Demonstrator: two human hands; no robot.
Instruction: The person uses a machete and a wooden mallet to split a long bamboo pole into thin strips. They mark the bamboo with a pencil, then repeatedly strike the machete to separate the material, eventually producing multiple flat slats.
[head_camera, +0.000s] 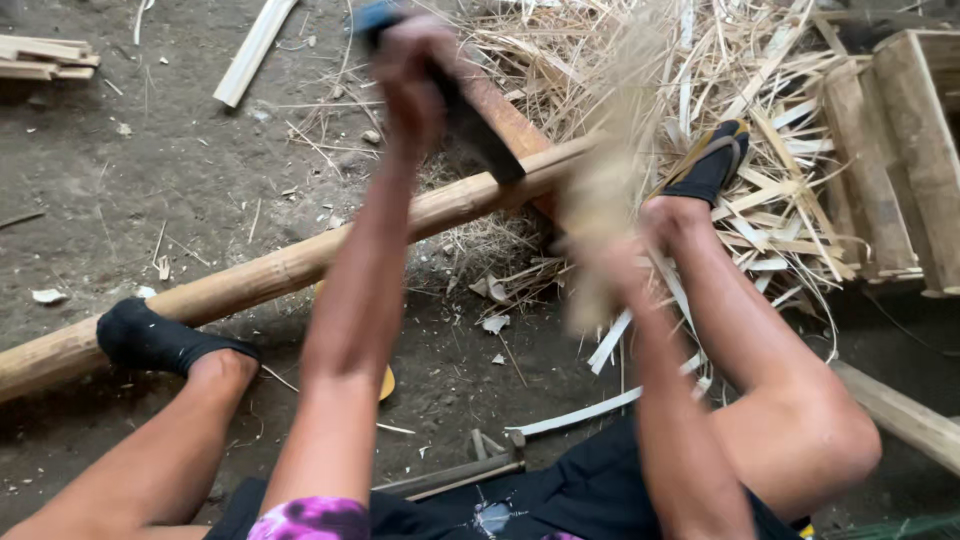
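Observation:
A long bamboo pole (250, 280) lies slantwise on the dirt, from the lower left up to the middle. My left hand (408, 70) is raised at the top centre, shut on a dark-bladed chopping knife (478, 135) whose blade comes down onto the pole. My right hand (605, 265) is blurred, shut on an upright pale stick of split bamboo (610, 190) near the pole's right end. My left foot in a black sock (150, 340) rests against the pole. My right foot in a black and yellow sock (710, 165) sits in the shavings.
A heap of pale bamboo strips and shavings (760, 90) fills the top right. A wooden crate (905, 150) stands at the right edge. A wood plank (905, 415) lies at the lower right. Cut slats (45, 55) and a pale slat (255, 50) lie on the dirt.

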